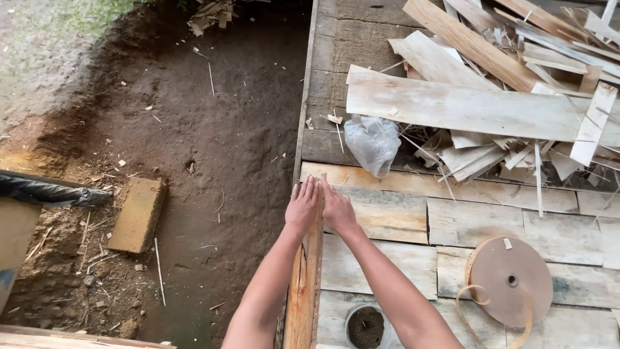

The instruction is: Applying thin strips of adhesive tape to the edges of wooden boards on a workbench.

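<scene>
A narrow wooden plank (303,291) stands on edge along the left side of a plank platform (387,252). My left hand (302,208) lies flat against the plank's left face near its far end. My right hand (337,208) presses flat on the plank's right face, opposite the left. The fingers of both hands are stretched out and point away from me, with the plank's top end sandwiched between the palms.
A pile of pale scrap boards (491,97) covers the far right of the platform, with a crumpled clear plastic bag (372,143) at its front. A brown tape roll (510,279) and a small round tin (365,326) lie near me. Dark soil (219,148) and a brick (137,214) are at left.
</scene>
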